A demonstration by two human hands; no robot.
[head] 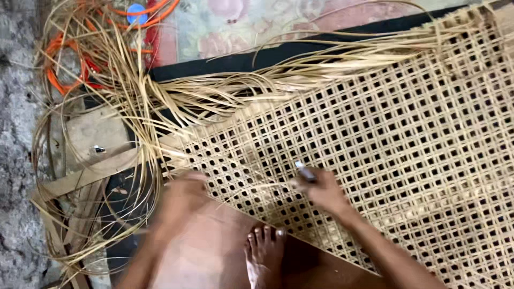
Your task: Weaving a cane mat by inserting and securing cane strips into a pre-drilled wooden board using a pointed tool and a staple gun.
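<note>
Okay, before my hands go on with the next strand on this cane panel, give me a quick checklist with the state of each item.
1. Right hand has the small tool in its grip: ok.
2. Left hand at the woven edge: blurred, so its grip cannot tell.
3. Woven cane panel lying flat: ok.
4. Loose cane strands free of tangles: not ok, they fan out and cross.
5. Bare foot clear of both hands: ok, at the panel's near edge.
6. Orange cord apart from the strands: not ok, strands overlap it.

Bare hands (182,195), bare forearms, one bare foot (263,254) — no sleeves.
</note>
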